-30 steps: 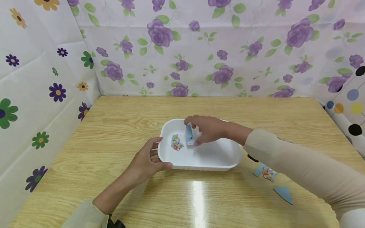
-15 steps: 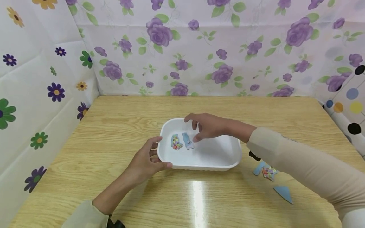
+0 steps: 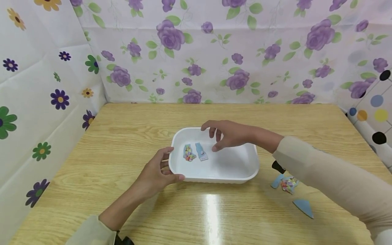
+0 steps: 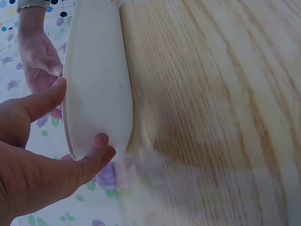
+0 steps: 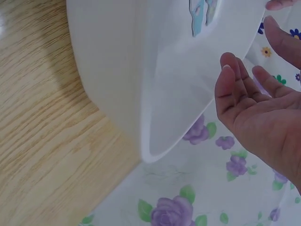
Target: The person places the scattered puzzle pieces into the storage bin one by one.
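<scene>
A white plastic tub point(image 3: 232, 166) stands on the table. My left hand point(image 3: 154, 172) grips its left front corner, fingers at the left end and thumb along the front rim; the left wrist view shows its fingertips against the tub's outer wall point(image 4: 96, 75). Two puzzle pieces lie flat on the tub floor: a multicoloured one point(image 3: 189, 153) at the left and a light-blue one point(image 3: 201, 152) beside it. Over the tub's back half my right hand point(image 3: 231, 133) hovers, fingers loosely bent and thumb apart, holding nothing. The right wrist view shows that bare palm point(image 5: 263, 106) too.
Right of the tub, partly under the right forearm in the head view, lie a narrow blue piece point(image 3: 277, 181) and a multicoloured piece point(image 3: 289, 184). A blue triangular piece point(image 3: 304, 208) lies nearer the front. A flowered cloth point(image 3: 214, 61) hangs behind the wooden table point(image 3: 137, 122).
My right hand has let go of the light-blue puzzle piece, which now lies flat in the tub, and has drawn up and to the right. The left hand has stayed put.
</scene>
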Action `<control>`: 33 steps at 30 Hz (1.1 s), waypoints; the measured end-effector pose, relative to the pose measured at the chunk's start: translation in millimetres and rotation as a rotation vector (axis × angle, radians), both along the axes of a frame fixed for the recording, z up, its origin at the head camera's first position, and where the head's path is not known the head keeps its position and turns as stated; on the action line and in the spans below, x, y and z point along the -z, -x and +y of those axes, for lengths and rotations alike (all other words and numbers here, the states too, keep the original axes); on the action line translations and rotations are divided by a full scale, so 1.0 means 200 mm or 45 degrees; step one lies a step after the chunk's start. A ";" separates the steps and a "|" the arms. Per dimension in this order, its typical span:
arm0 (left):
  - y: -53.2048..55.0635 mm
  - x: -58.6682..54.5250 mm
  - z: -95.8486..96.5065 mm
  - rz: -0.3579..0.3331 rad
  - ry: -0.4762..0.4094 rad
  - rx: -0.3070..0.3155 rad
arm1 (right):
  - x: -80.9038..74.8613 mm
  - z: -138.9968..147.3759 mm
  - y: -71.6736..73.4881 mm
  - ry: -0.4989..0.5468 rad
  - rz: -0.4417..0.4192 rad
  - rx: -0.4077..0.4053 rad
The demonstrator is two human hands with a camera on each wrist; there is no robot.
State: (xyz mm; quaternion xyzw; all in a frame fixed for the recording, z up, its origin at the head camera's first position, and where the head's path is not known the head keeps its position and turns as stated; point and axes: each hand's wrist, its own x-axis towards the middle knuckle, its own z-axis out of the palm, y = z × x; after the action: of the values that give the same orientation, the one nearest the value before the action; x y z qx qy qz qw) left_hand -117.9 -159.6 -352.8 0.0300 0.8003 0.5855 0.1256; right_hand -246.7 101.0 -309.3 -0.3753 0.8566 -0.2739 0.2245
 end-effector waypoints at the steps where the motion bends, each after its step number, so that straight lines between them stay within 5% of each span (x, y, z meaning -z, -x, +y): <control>1: 0.00 0.00 0.00 0.002 0.003 -0.001 | 0.00 0.01 0.00 0.003 -0.003 0.006; 33: 0.00 0.00 0.01 0.019 0.035 -0.011 | 0.01 0.24 -0.03 0.159 -0.063 0.097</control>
State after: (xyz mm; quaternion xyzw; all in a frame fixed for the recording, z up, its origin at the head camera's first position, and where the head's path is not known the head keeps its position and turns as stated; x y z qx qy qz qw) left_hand -118.6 -158.2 -353.0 0.0293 0.8095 0.5746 0.1175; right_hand -239.9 149.2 -311.3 -0.3489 0.8456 -0.3443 0.2114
